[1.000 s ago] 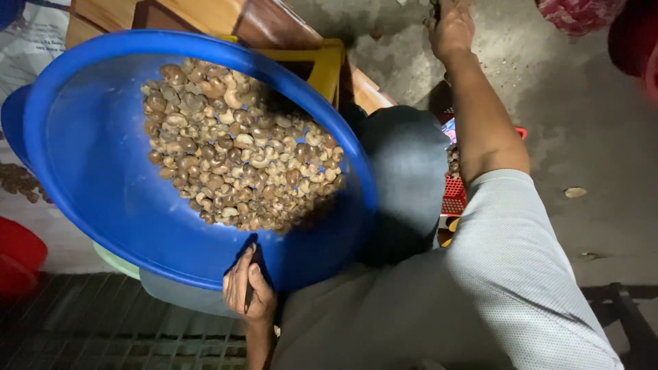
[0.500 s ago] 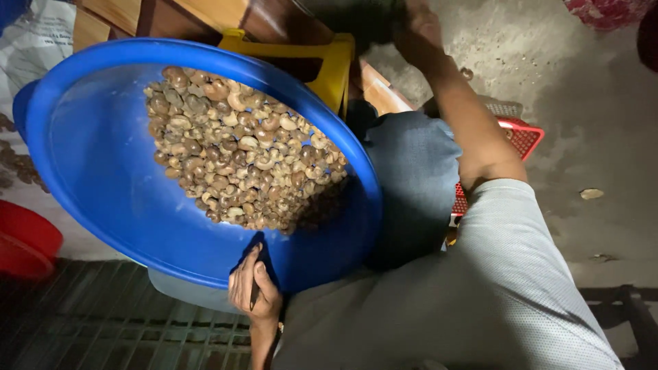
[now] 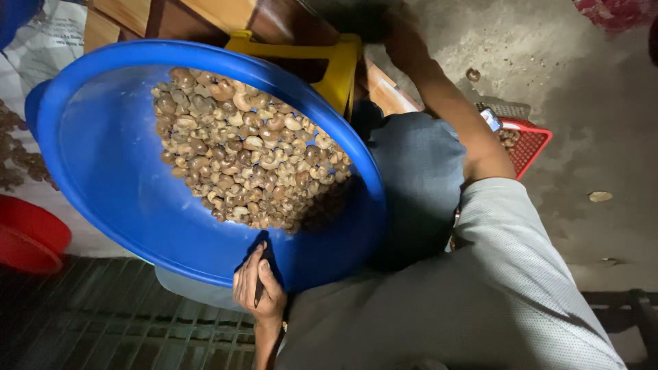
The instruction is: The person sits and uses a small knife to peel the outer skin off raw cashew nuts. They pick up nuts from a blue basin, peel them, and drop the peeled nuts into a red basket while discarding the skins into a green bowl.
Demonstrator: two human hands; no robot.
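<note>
A big round blue basin [image 3: 116, 178] sits tilted across my lap, with a heap of pale and brown shelled nuts [image 3: 247, 161] piled toward its right side. My left hand [image 3: 259, 288] grips the basin's near rim, thumb on the inside along with a thin dark stick-like thing. My right arm in a grey sleeve reaches far up over my knee. My right hand [image 3: 397, 34] is in deep shadow by a yellow plastic stool [image 3: 336, 62], and its fingers are hidden.
A red mesh basket [image 3: 528, 144] with a few nuts stands on the concrete floor at the right. A red bowl [image 3: 27, 236] is at the left edge. Wooden boards lie at the top. A dark metal grating [image 3: 103, 322] lies below the basin.
My right hand has swung left from the bare concrete toward the yellow stool. The view has shifted, showing more of the red basket. My left hand keeps its grip on the rim.
</note>
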